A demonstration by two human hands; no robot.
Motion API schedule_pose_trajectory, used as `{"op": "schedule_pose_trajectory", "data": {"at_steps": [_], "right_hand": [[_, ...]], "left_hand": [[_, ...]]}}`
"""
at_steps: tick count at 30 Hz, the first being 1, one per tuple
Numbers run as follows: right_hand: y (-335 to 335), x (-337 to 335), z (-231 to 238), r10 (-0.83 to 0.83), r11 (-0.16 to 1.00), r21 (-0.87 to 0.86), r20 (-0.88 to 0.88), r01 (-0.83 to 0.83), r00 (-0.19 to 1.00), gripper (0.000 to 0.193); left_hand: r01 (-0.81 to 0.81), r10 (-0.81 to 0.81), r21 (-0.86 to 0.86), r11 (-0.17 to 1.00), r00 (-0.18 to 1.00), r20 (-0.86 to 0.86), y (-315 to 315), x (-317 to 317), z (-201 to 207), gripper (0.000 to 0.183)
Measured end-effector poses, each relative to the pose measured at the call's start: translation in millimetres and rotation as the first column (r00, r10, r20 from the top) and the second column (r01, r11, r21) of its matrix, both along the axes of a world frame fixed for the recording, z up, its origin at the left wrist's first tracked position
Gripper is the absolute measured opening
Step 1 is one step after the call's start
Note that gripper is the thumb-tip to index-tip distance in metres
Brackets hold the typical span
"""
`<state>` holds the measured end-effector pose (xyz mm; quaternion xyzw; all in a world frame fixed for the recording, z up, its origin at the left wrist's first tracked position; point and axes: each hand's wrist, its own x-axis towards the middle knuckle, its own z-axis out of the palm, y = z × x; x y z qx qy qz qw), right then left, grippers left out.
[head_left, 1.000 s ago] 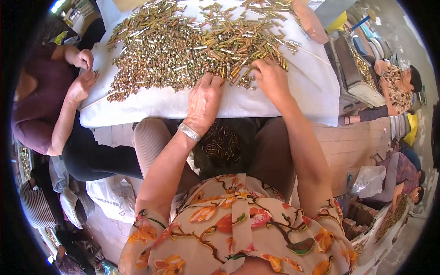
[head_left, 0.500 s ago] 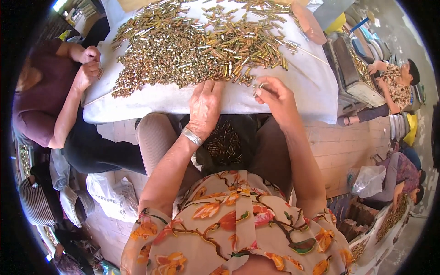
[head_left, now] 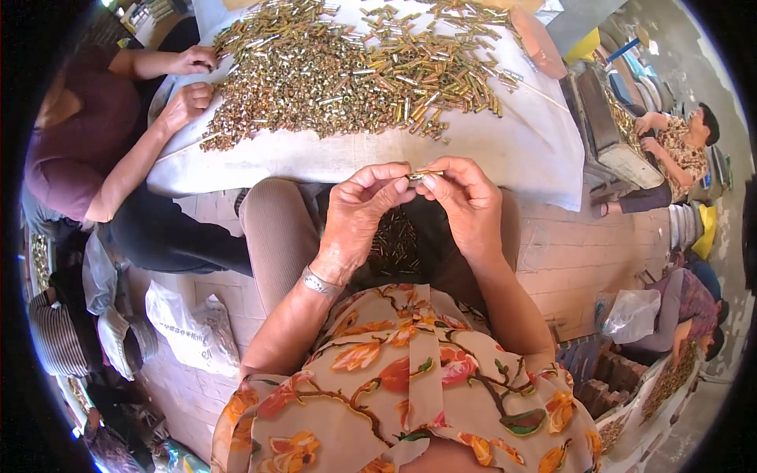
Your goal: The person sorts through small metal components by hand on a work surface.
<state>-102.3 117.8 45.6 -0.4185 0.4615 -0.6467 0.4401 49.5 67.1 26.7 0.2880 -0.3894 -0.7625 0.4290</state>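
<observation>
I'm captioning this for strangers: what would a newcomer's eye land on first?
Probably the glinting pile of small metal parts, spread over the white cloth at the top. Next, the left hand and right hand, meeting at the picture's middle by the cloth's near edge, with a bit of metal between them. Then the shirt, bright with orange flowers, across the lower middle.

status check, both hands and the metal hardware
Left hand, right hand both pinching small metal hardware. Brass-toned pieces piled ahead on white cloth. Nothing seen blocking hands.
</observation>
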Motion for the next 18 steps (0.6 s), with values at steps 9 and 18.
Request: {"op": "schedule_pose_trajectory", "data": {"at_steps": [9, 18], "right_hand": [[7, 8, 7, 0.034, 0.999, 0.032, -0.001, -0.034, 0.999, 0.016], [13, 14, 10, 0.009, 1.000, 0.023, -0.055, -0.008, 0.998, 0.017]], "left_hand": [[-0.039, 0.038, -0.051, 0.998, 0.999, -0.024, 11, 8, 7, 0.018], [-0.127, 0.139, -0.222, 0.967, 0.989, 0.041, 16, 12, 10, 0.024]]}}
